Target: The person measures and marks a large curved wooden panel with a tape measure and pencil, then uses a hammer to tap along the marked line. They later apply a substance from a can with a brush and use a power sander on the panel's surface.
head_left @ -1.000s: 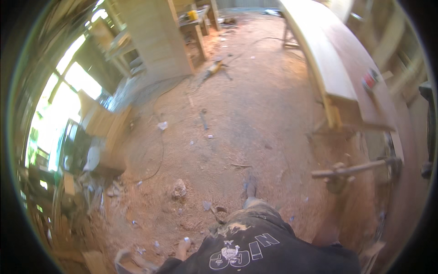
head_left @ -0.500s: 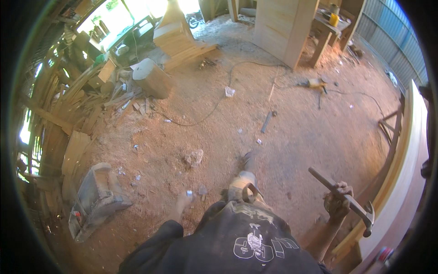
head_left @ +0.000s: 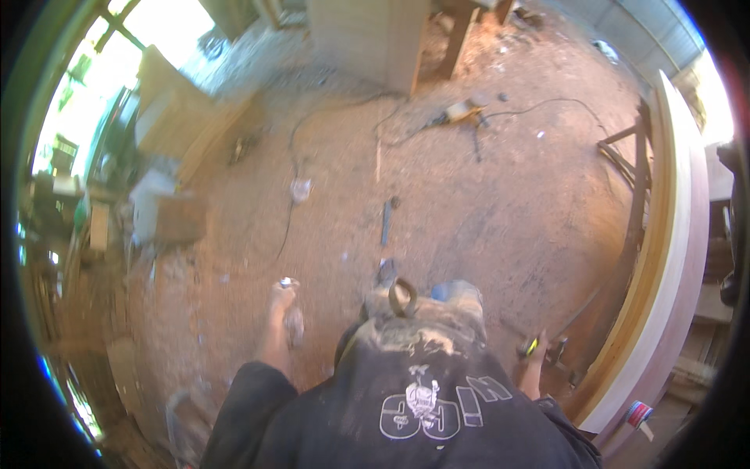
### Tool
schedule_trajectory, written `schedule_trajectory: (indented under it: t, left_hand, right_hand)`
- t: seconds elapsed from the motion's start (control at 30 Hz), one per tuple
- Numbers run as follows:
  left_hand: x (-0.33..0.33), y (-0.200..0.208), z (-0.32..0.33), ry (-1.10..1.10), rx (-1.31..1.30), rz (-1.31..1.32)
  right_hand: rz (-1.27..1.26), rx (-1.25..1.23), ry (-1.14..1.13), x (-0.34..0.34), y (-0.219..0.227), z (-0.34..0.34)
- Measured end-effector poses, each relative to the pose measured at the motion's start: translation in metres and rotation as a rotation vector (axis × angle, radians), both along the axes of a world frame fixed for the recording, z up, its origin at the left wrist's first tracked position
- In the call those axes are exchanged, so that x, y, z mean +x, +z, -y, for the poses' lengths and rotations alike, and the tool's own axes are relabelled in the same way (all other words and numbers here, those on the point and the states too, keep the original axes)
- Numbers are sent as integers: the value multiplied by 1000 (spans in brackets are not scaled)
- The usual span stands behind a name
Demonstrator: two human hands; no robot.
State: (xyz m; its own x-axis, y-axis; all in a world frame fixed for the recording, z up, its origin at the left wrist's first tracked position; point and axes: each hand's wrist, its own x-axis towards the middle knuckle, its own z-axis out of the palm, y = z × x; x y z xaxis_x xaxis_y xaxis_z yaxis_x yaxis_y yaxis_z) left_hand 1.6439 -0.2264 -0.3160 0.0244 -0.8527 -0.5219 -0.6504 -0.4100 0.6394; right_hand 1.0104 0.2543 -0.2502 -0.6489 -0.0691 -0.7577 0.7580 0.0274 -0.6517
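My left hand [head_left: 281,297] is raised over the dirt floor, its fingers closed on a small white thing [head_left: 287,281] too blurred to name. Close beside the wrist a pale, see-through shape [head_left: 294,324], perhaps plastic, is visible. On the right, low by the long planks, my right hand [head_left: 536,353] is wrapped round a hammer. The hammer's head [head_left: 559,351] shows on the plank side of the hand, smeared by motion. A small bright yellow thing [head_left: 533,345] appears at the fingers; whether I hold it cannot be told.
Long planks [head_left: 664,313] run along my right, a red, white and blue container [head_left: 638,414] beside them. Ahead lie a dark bar-shaped tool [head_left: 387,223], a yellow corded power tool [head_left: 461,112] and its cable. A wooden block [head_left: 180,219] and scrap wood stand left.
My view has swung rightward, shifting the scene left. The right hand with the hammer has dropped lower and closer to my body. My left hand has lifted forward with the small white thing.
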Motion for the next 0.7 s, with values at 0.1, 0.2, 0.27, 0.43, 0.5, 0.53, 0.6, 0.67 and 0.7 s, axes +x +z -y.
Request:
schedule_trajectory:
  t: [0.1,0.2,0.27,0.43,0.5,0.53,0.6,0.67,0.7]
  left_hand:
    - [-86,43,153,121,-103,-87]
    - [-175,59,256,99,-169,-212]
    - [-241,46,286,6,-175,-206]
    - [-398,27,292,-550,-113,496]
    - [-453,31,280,-558,148,324]
    - [-479,34,277,-571,258,228]
    - [-529,42,285,-601,299,210]
    - [-577,49,298,-637,306,236]
    - [-600,53,313,-655,286,261]
  right_hand:
    - [76,348,99,19,-14,-52]
    - [260,451,106,35,-27,-51]
    - [342,468,149,23,-33,-17]
    - [391,393,289,-71,-33,124]
    - [367,356,348,-119,-23,169]
    - [349,347,377,-144,-17,186]
    - [303,341,438,-201,-3,216]
    - [237,373,498,-269,10,239]
    - [185,475,596,-314,15,250]
